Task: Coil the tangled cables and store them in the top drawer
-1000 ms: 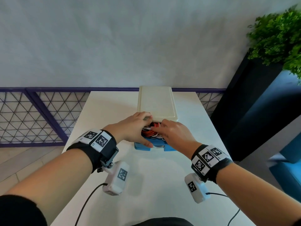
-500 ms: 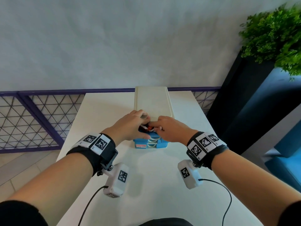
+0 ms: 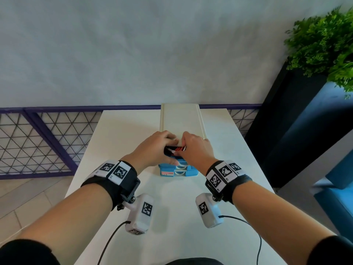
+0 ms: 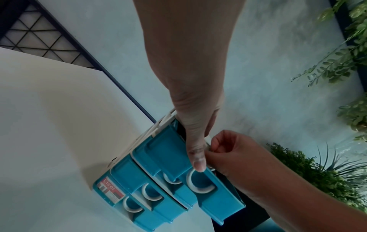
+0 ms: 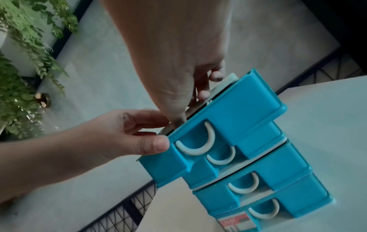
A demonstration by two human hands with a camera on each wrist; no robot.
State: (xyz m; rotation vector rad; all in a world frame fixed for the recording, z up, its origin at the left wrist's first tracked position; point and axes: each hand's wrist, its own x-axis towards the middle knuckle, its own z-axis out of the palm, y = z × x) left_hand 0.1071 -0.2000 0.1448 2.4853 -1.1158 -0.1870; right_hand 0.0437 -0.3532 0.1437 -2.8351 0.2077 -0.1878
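Observation:
A small drawer unit with a cream top (image 3: pixel 181 119) and blue fronts stands mid-table. Its top drawer (image 3: pixel 181 163) (image 4: pixel 170 149) (image 5: pixel 228 113) sticks out a little. Coiled red, white and black cables (image 3: pixel 176 149) lie inside it, mostly covered by both hands. My left hand (image 3: pixel 162 148) (image 4: pixel 195 150) grips the drawer's front, with the thumb (image 5: pixel 158 145) on the blue face and the fingers curled over the rim. My right hand (image 3: pixel 189 148) (image 5: pixel 184 102) reaches down into the drawer with curled fingers and seems to pinch a white cable end at the rim.
The white table (image 3: pixel 118 142) has bare surface on both sides of the unit. Lower blue drawers (image 5: pixel 258 180) are pushed in. A purple mesh railing (image 3: pixel 38 142) runs behind on the left. A dark planter with a green plant (image 3: pixel 321 44) stands at the right.
The top drawer has slid further into the unit, so less of the cables shows. Both hands moved forward with it and stay on the drawer.

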